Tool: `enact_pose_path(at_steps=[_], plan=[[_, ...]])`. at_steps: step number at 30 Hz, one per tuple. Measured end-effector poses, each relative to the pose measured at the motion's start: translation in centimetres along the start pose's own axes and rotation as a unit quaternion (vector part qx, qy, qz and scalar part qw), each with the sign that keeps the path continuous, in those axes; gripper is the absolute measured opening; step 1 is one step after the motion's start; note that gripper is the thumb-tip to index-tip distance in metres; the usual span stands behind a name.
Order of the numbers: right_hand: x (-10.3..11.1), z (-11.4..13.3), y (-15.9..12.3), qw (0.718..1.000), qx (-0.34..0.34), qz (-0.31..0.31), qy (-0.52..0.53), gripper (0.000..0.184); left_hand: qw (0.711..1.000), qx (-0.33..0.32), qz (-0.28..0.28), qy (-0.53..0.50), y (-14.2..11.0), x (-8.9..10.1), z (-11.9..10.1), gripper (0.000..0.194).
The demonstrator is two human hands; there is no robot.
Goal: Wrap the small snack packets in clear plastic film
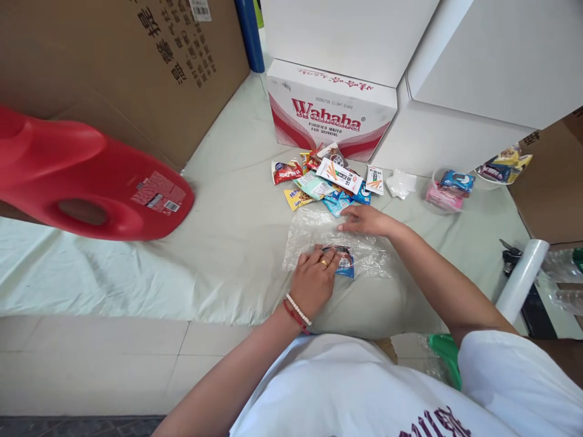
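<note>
My left hand (316,279), with a ring and bracelets, lies with fingers stretched over a blue snack packet (346,265) and covers part of it. That packet rests on or inside a clear plastic bag (300,233) spread flat on the cloth; I cannot tell which. My right hand (364,220) is over the bag's far edge, thumb and fingers apart, beside the near side of a heap of snack packets. In the heap are a white packet (339,175), a red packet (286,172), a yellow packet (297,199) and several blue ones.
Behind the heap stands a Wahaha water carton (332,118). On the right are a clear bowl (430,197) with packets, another bowl (494,177) and a plastic roll (521,282). A large red jug (113,182) and a cardboard box (113,73) are on the left.
</note>
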State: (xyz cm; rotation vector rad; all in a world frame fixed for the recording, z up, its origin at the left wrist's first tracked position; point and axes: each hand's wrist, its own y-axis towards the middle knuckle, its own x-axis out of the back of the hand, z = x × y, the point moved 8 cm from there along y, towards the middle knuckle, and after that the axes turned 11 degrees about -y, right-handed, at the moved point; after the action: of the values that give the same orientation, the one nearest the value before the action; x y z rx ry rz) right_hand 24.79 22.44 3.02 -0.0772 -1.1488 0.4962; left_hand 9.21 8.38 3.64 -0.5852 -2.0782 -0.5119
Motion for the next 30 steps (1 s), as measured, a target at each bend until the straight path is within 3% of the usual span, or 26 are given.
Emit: enact_pose_path(at_steps=[2,4,8,11,15,17,20,23,24,26,30], plan=[[-0.8,0.8,0.9,0.999,0.006,0.042,0.005,0.031,1.000,0.006,-0.005,0.000,-0.1,0.0,0.0,0.042],[-0.3,2.2,0.2,0.999,0.039,0.021,0.022,0.025,1.000,0.013,-0.009,-0.001,-0.2,0.1,-0.1,0.043],[-0.1,6.6,-4.8,0.984,0.179,-0.022,0.003,0.029,1.000,0.019,-0.003,-0.023,0.0,0.1,0.2,0.041],[-3.0,8.1,-8.3,0.972,0.221,-0.011,-0.073,0.040,0.995,0.019,-0.003,-0.097,0.1,0.1,1.3,0.038],[-6.8,7.4,-10.3,0.967,0.218,-0.034,-0.123,0.049,0.966,0.016,-0.051,-0.254,-1.2,1.0,4.0,0.040],[-8.0,7.1,-10.7,0.962,0.229,-0.052,-0.137,0.052,0.939,0.069,-0.114,-0.318,-2.3,2.2,6.4,0.035],[-8.8,7.0,-11.0,0.956,0.236,-0.076,-0.157,0.058,0.873,0.225,-0.244,-0.358,-4.0,4.2,11.0,0.023],[-8.9,7.3,-11.1,0.951,0.241,-0.088,-0.171,0.059,0.823,0.328,-0.306,-0.350,-3.9,5.3,13.8,0.037],[-8.9,7.5,-11.1,0.950,0.243,-0.089,-0.175,0.058,0.825,0.338,-0.294,-0.345,-3.2,5.4,14.1,0.044],[-8.8,7.9,-11.1,0.948,0.244,-0.087,-0.183,0.057,0.859,0.335,-0.230,-0.312,-1.4,5.1,13.7,0.051],[-8.6,8.0,-11.0,0.951,0.239,-0.079,-0.177,0.059,0.946,0.278,-0.030,-0.165,-0.2,3.6,10.8,0.037]])
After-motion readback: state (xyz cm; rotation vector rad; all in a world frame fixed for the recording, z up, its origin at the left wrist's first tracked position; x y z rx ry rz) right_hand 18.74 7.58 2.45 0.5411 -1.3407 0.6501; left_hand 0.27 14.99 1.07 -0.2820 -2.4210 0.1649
